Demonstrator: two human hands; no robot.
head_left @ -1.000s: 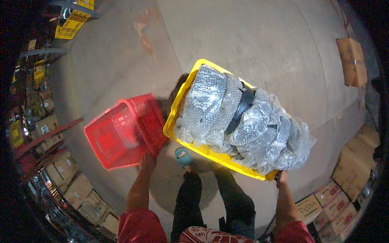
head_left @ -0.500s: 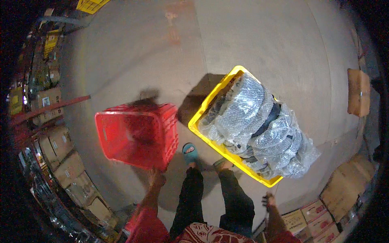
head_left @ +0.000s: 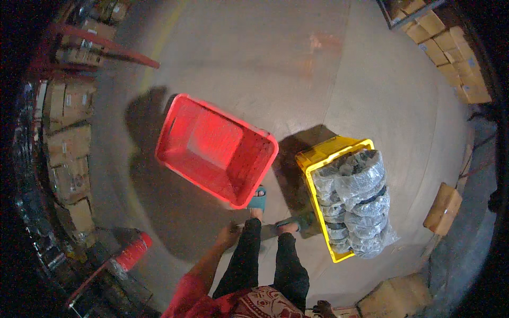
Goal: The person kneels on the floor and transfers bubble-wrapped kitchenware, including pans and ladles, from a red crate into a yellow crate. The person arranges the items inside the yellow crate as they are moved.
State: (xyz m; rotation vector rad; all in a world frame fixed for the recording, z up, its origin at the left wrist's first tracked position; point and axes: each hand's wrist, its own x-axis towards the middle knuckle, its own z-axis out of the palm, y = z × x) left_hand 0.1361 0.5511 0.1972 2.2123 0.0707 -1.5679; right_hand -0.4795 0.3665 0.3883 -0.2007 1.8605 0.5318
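A red plastic crate (head_left: 217,140) stands in front of my feet, its opening turned up toward me and nothing showing inside. My left hand (head_left: 230,232) is just below the crate's near corner, with a visible gap between them; its fingers are blurred. To the right is a yellow crate (head_left: 330,152) filled with dark, rounded items in bubble wrap (head_left: 366,204), which bulge over its right rim. My right hand (head_left: 322,307) hangs low at the bottom edge of the view, fingers apart and holding nothing, partly cut off.
Cardboard boxes (head_left: 71,143) line the shelving on the left, where a red beam (head_left: 111,46) juts out. A red cylindrical object (head_left: 133,251) lies lower left. More cartons (head_left: 450,58) stand far right, with a single brown box (head_left: 442,208) below them and a large carton (head_left: 395,297) near me.
The red crate has turned from facing me sideways to opening upward. My left hand, earlier at its rim, is now apart from it. My view has swung left, and my right hand is lower.
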